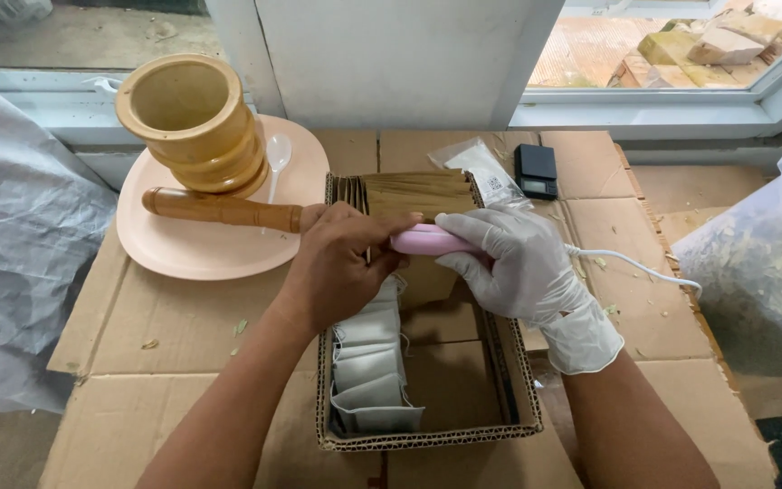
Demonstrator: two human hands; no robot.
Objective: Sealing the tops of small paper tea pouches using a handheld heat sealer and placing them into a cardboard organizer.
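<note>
My bare left hand (341, 263) and my white-gloved right hand (513, 258) meet over an open cardboard box (518, 398). The right hand grips a pink handheld tool (427, 240) with a white cord (635, 264) running off to the right. My left fingers pinch something at the tool's left end; what they hold is hidden. A row of white filled sachets (371, 367) lies along the box's left side. Brown paper envelopes (418, 192) stand at its far end.
A wooden mortar (194, 122), wooden pestle (219, 208) and white spoon (277, 156) rest on a peach plate (183, 254) at the left. A small black scale (536, 170) and clear packet (483, 167) lie behind the box. A clear tub of dried leaves (762, 263) stands right.
</note>
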